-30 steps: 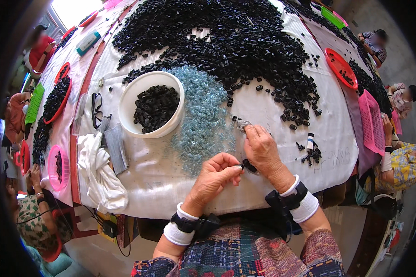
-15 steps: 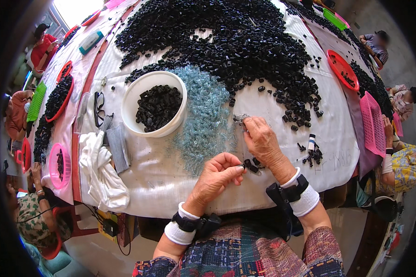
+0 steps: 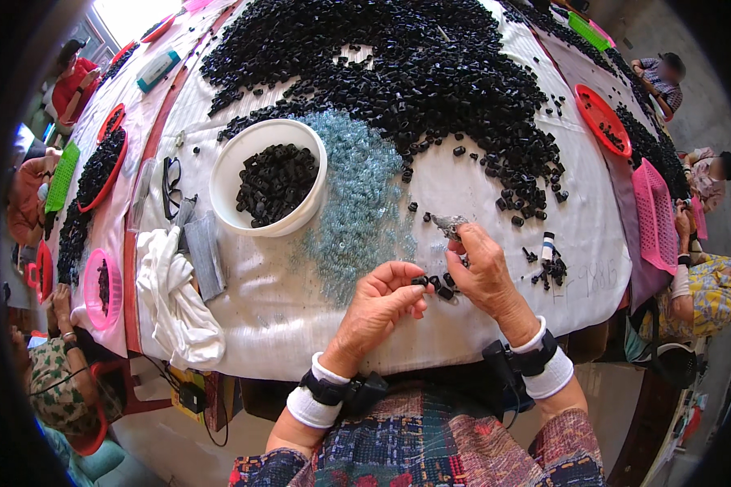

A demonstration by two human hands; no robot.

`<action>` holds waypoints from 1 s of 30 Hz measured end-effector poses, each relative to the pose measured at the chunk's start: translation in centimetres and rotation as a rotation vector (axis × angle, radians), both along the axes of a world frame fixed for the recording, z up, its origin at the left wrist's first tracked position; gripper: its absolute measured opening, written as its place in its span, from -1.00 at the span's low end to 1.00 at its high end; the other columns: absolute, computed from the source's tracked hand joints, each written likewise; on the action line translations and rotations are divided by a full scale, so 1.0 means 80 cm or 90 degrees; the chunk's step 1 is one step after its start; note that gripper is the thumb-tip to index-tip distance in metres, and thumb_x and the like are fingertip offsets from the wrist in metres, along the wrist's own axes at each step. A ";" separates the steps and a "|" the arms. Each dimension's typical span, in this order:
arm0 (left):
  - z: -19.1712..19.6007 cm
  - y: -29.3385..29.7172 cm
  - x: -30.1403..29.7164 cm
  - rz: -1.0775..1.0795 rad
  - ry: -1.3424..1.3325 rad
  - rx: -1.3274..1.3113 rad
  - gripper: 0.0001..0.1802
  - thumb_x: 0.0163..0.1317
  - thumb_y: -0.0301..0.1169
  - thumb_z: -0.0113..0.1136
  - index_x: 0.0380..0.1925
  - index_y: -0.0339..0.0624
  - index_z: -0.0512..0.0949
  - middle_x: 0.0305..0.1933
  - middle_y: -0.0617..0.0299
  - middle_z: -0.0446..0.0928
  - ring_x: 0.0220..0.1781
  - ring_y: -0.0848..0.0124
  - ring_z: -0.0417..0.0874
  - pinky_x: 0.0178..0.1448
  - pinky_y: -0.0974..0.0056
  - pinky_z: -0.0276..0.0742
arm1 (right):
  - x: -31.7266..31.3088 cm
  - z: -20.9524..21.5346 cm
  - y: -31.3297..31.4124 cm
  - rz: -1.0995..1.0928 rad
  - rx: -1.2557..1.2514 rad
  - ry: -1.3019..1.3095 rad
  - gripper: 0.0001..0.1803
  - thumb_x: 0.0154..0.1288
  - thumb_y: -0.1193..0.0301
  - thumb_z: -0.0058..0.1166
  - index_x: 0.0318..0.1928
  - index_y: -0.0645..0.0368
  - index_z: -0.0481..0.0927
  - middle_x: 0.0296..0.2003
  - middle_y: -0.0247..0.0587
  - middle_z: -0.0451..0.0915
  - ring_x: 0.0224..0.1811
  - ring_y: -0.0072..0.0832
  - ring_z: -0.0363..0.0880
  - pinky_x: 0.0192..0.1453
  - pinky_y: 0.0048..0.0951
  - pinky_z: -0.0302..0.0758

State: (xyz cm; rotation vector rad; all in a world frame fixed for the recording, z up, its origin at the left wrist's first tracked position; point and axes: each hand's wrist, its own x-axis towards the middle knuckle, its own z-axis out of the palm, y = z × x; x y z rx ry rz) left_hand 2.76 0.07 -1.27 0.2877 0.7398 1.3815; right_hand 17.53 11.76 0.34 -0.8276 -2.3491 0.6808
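My left hand pinches a small black plastic piece between thumb and fingertips. To its right, my right hand closes on a crumpled silvery-grey thing; its kind is unclear. A few loose black pieces lie on the white cloth between my hands. Left of them spreads a heap of small, clear bluish pieces. Beside it stands a white bowl partly filled with black pieces. A large pile of short black cylinders covers the far part of the table.
At the left lie a white cloth, a grey folded cloth and glasses. A small white-and-black tube stands among black bits at the right. Red trays and pink baskets line neighbouring tables, where other people sit.
My right hand has drawn back toward me and slightly right, bringing the silvery-grey thing along. My left hand has shifted slightly, still pinching a black piece.
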 end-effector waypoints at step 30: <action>0.014 0.018 0.025 0.077 0.170 -0.025 -0.87 0.28 -0.34 0.07 -0.32 -0.16 0.45 -0.49 0.34 0.44 -0.57 0.64 0.38 -0.51 0.56 0.29 | -0.002 0.026 -0.035 -0.058 -0.562 0.320 -0.83 0.21 0.53 0.07 -0.17 0.22 0.50 -0.44 -0.46 0.51 -0.48 -0.76 0.40 -0.39 -0.71 0.36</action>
